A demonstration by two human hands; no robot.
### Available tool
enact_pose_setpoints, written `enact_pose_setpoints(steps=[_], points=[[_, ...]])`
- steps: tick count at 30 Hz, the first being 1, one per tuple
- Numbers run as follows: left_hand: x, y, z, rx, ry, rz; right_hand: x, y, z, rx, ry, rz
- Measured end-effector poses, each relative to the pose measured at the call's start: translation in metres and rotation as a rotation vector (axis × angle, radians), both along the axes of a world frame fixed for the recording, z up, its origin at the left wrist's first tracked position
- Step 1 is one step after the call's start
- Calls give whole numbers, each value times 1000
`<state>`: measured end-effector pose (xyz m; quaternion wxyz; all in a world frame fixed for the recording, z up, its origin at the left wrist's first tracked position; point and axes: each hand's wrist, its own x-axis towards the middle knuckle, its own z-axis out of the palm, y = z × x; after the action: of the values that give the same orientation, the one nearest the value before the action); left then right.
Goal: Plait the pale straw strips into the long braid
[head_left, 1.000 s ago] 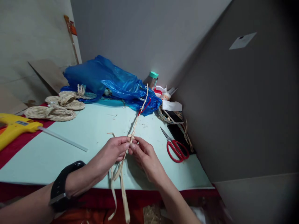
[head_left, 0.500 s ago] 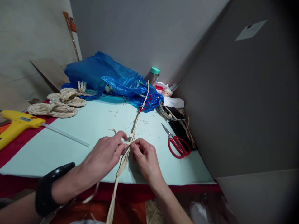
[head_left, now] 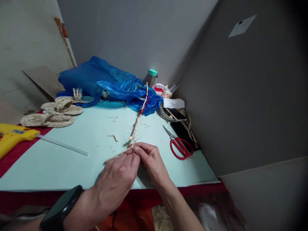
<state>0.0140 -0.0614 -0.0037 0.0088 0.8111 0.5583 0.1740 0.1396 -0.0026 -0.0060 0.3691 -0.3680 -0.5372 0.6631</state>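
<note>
Left of the scissors [head_left: 176, 139], my right grip [head_left: 151, 158] pinches the pale braid [head_left: 136, 127]; my left grip [head_left: 119, 175] bunches alongside, fingertips hidden, so I can't tell its hold.

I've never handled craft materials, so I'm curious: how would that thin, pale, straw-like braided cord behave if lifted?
The thin, pale, straw-like braided cord would probably feel light, being narrow and apparently plaited from flat fibre. It may bend easily, given its thinness, though the close plaiting could add some springiness. Its bumpy surface suggests decent grip.
</note>
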Motion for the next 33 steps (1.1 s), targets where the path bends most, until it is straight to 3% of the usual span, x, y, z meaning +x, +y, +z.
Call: enact_pose_setpoints(steps=[3, 7, 8, 12, 14, 19, 22, 28, 33], points=[[-13, 3, 10, -28, -143, -16, 2, 0, -1, 16, 52, -20], [-34, 22, 22, -68, -505, 188, 1, 1, -3, 49, 16, -6], [-37, 28, 22, -160, -636, 196, 1, 0, -4, 53, 10, 2], [-35, 46, 10, -752, -1126, -32, 1, 1, -5, 75, 7, 35], [-30, 48, 4, -866, -1227, -45, 4, 1, -5, 105, -26, 56], [-22, 47, 5, -780, -1123, -14, 11, -2, 1, 289, -227, 86], [-21, 45, 7, -719, -1114, -15, 10, -9, 8, 459, -479, 31], [-22, 43, 9, -664, -1058, 124, 8, -19, 17, 717, -980, -44], [-23, 41, 7, -691, -1113, 177, 4, -33, 8, 967, -1020, -189]])
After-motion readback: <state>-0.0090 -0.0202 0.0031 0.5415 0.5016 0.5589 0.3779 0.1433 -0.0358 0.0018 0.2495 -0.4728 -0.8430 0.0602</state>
